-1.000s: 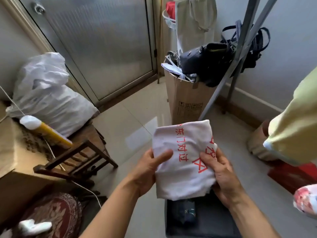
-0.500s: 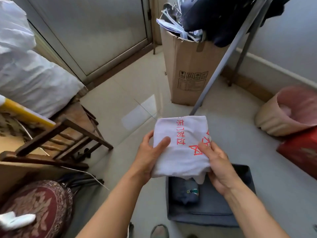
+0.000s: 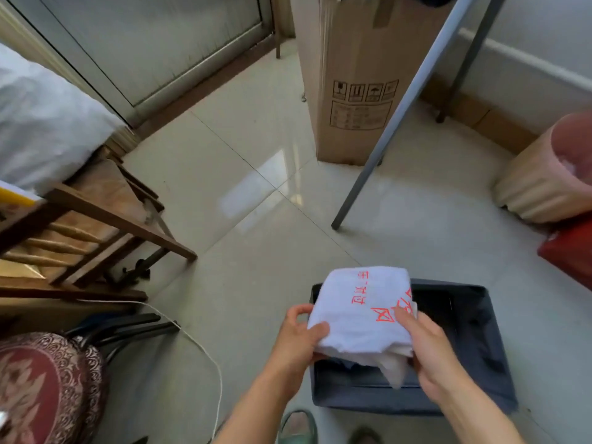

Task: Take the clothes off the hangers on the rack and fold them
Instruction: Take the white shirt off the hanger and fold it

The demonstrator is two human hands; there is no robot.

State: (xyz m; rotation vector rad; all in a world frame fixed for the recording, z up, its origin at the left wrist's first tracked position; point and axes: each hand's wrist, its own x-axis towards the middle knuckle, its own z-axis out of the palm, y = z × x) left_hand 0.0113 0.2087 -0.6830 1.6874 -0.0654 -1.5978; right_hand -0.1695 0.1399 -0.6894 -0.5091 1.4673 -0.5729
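Centrally, a folded white shirt with red print is held just above a dark fabric bin on the floor. Left hand grips its left edge, thumb on top; right hand pinches the right edge beside the print. The cloth looks soft and limp, and a loose corner sags underneath. To keep the folds, the bundle likely needs that corner tucked under, then a level lowering into the bin. The bin is boxy, with slack cloth walls that may buckle if pressed. Around it are glossy pale tiles. Beyond stand a slanted grey metal rack leg and a tall cardboard carton; a wooden chair sits to the left
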